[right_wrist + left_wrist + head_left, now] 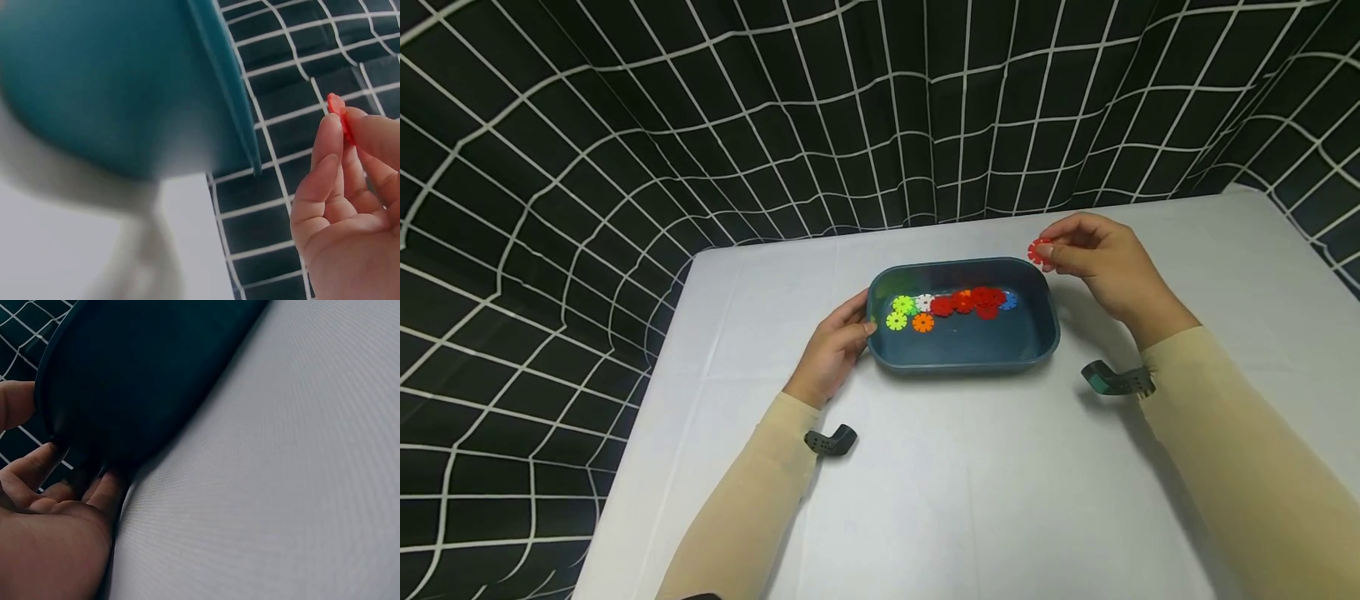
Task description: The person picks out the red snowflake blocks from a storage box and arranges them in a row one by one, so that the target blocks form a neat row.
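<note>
A dark teal plastic tub [962, 367] stands on the white-covered table, with several notched snowflake discs inside, mostly in its left and middle part. Among them are yellow-green discs [897, 321], an orange disc [922, 322], a white disc [924, 302], overlapping red discs [987, 298] and a blue disc [1008, 301]. My left hand [837, 342] grips the tub's left end, thumb at the rim and fingers against the outer wall. Beyond the tub's right rear corner, my right hand [1097, 262] pinches a red snowflake disc [337, 106] between thumb and fingers, above the table.
Behind and to the left of the table [910, 483] hangs a black curtain [820, 117] with a white grid. Dark curved wrist mounts [831, 441] stick out from both sleeves.
</note>
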A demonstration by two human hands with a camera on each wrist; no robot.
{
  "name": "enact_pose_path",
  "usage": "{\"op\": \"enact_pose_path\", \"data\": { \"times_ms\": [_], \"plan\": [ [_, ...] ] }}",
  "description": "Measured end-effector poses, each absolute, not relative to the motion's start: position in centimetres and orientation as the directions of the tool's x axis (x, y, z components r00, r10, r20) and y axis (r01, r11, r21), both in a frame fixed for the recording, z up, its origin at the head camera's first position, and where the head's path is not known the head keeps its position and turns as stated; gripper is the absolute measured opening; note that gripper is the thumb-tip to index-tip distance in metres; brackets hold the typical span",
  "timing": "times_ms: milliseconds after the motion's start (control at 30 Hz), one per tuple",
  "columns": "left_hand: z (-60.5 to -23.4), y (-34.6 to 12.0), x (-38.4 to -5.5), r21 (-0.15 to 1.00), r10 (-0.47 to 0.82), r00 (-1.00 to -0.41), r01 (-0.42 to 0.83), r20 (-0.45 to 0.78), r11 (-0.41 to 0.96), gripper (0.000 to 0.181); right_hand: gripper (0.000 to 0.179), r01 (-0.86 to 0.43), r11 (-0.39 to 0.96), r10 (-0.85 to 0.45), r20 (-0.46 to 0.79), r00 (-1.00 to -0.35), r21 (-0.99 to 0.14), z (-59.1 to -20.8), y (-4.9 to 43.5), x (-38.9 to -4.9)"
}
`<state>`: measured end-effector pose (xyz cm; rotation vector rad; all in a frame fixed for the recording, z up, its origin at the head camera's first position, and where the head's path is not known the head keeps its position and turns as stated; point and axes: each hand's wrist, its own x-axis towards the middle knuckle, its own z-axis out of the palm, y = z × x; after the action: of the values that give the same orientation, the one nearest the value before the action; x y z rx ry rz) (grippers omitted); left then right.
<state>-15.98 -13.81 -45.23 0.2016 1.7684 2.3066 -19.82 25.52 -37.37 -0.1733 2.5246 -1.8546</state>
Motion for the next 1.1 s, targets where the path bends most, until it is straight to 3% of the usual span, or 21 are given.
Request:
{"op": "enact_pose_path", "data": {
  "times_ms": [600, 833, 1100],
  "plan": [
    [-45.4, -13.9, -16.0, 0.964, 0.266, -0.964, -0.09, -0.022, -0.249, 0.062, 0.033, -0.001, 0.299, -0.02, -0.005, -1.0, -0.954, -40.7, 30.9, -19.0],
    [-45.6, -13.9, -16.0, 0.965, 0.267, -0.964, -0.088, -0.019, -0.247, 0.062, 0.042, 0.087, 0.4, 0.014, -0.089, -0.996, -0.912, -42.7, 31.9, -18.6],
    [-45.5, -13.9, -16.0, 0.971, 0.267, -0.963, -0.095, -0.033, -0.221, 0.061, 0.042, 0.088, 0.474, 0.031, -0.083, -0.996, -0.876, -44.6, 31.5, -18.5]
  ]
}}
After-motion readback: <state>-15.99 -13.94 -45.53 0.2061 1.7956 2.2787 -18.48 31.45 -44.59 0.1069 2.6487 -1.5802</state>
